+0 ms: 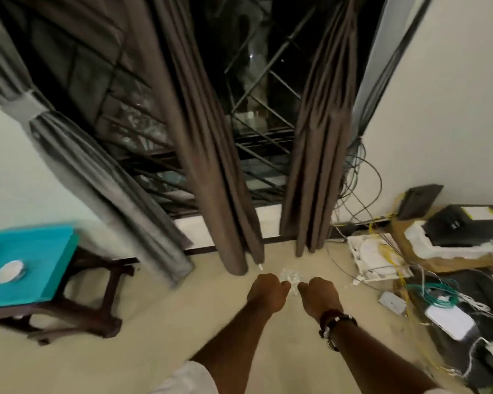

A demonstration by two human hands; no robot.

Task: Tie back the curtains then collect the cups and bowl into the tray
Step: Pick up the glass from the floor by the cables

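Two brown curtains hang loose in front of the dark barred window, a left panel [208, 155] and a right panel [319, 155], with a gap between them. A grey curtain [97, 177] at the far left is gathered by a grey band [26, 108]. My left hand [268, 291] and my right hand [319, 294] are held out side by side just below the brown curtains' hems, both curled into fists and touching no curtain. Whitish bits [292, 275] lie on the floor between them. A white bowl [9, 271] sits on the teal-topped table [40, 251].
The wooden table stands at the left on a beige floor. At the right lies a tangle of cables [439, 294], a cardboard box with foam [439, 251], black devices [467, 223] and a white adapter [450, 322]. The frame is motion-blurred.
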